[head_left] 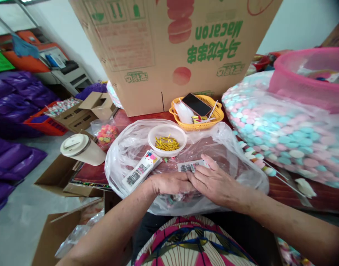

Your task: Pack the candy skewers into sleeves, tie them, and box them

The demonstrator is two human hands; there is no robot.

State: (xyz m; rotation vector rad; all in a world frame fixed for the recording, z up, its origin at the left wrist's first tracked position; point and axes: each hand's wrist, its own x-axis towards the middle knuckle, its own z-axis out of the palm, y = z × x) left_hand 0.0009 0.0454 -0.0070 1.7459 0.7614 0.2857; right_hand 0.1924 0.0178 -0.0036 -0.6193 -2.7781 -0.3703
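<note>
My left hand (173, 183) and my right hand (216, 183) meet over a clear plastic bag (122, 147) spread on the table. The left fingers are closed, and whatever they hold is hidden. My right fingers curl against the left fingertips, with one digit along the right end of a small printed card (187, 167). To the left lies a stack of similar printed cards (140, 171). Just beyond the hands, a white plastic bowl (153, 140) holds gold twist ties (167, 143). Clear-wrapped pieces (172, 200) show partly below my hands.
A yellow basket (183, 126) holds a phone (196, 104) and white strips. Behind stands a large cardboard box (147, 88). At right are a bag of pastel candies (286, 136), a pink basket (302, 92) and candy skewers (258, 160). A lidded cup (85, 149) stands left.
</note>
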